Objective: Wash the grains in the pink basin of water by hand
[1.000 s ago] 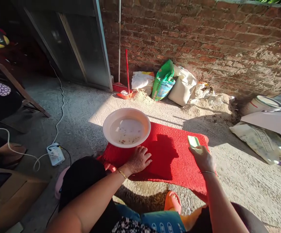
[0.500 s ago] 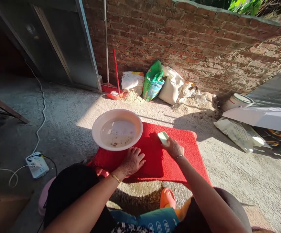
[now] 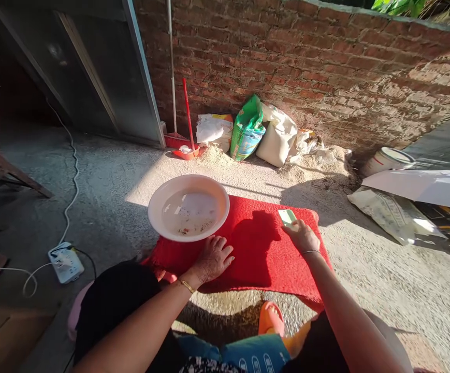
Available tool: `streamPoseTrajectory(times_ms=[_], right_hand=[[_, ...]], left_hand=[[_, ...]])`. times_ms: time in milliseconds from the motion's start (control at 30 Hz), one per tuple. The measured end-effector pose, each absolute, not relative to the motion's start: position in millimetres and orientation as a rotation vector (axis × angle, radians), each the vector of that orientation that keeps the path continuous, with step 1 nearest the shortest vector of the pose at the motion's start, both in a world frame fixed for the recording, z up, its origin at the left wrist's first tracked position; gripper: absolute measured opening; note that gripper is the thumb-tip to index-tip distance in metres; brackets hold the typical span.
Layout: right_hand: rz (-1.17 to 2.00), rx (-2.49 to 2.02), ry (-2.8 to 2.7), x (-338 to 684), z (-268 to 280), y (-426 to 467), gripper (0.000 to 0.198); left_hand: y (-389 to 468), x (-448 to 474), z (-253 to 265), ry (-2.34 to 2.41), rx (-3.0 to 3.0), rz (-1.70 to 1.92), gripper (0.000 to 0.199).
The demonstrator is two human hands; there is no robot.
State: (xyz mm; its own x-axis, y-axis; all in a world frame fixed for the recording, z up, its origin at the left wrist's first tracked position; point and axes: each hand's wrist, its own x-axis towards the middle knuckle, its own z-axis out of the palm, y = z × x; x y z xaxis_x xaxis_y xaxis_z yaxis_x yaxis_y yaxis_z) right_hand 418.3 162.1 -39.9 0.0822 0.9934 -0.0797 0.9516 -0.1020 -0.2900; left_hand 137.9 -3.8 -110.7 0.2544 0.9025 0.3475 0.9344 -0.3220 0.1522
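A thick red cloth point(image 3: 244, 259) lies spread over a low, flat support in front of me. My left hand point(image 3: 214, 258) rests on it with stretched fingers, right beside the white basin point(image 3: 155, 220). Water with small dark bits stands in the basin, which sits on the cloth's left end. Toward the cloth's right side, my right hand point(image 3: 303, 236) grips a pale green, flat rectangular block point(image 3: 287, 216). Its exact kind is unclear, and my fingers hide its near end.
Several sacks point(image 3: 248, 129) and a red dustpan point(image 3: 188, 153) stand along the brick wall point(image 3: 287, 62). A power strip point(image 3: 65, 263) with cords lies on the floor at left. At right are a bucket point(image 3: 388, 158) and a white sheet point(image 3: 422, 186).
My right hand has moved right across the red cloth with the pale green block. My left hand stays at the same spot beside the basin.
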Motion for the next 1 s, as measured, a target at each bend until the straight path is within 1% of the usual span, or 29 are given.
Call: streamPoseTrajectory(times_ms=[167,233,300,367,467,600,700,800,1000], right_hand=[[0.439,-1.921,-2.283,298.2,-49.0,150.3,0.045],[0.429,-1.856,-2.361,275.7,-50.8,150.8,0.046],[0.423,-1.848,-2.398,277.3,-51.8,157.1,0.046],[0.411,-1.931,-2.370,304.4,-51.6,168.4,0.046],[0.358,-2.122,-2.228,381.3,-48.1,188.4,0.049],[0.252,-2.447,-1.850,487.7,-39.3,204.8,0.050],[0.231,-2.487,-1.693,511.1,-33.0,207.4,0.050],[0.307,-2.338,-1.781,470.8,-30.6,208.2,0.047],[0.475,-1.963,-2.088,307.0,-40.9,203.4,0.044]], left_hand=[[-4.5,137.0,-107.1,-1.790,-2.445,-0.589,0.026],[-4.6,137.7,-104.8,-1.792,-2.443,-0.587,0.026],[-4.5,139.0,-102.9,-1.801,-2.447,-0.583,0.027],[-4.1,140.2,-102.3,-1.810,-2.461,-0.576,0.026],[-4.0,141.2,-103.8,-1.811,-2.457,-0.558,0.025],[-4.7,141.1,-107.3,-1.806,-2.416,-0.564,0.024],[-5.3,140.7,-107.4,-1.800,-2.411,-0.577,0.023],[-5.7,140.1,-106.2,-1.811,-2.422,-0.585,0.022],[-7.1,136.1,-110.4,-1.814,-2.434,-0.599,0.024]])
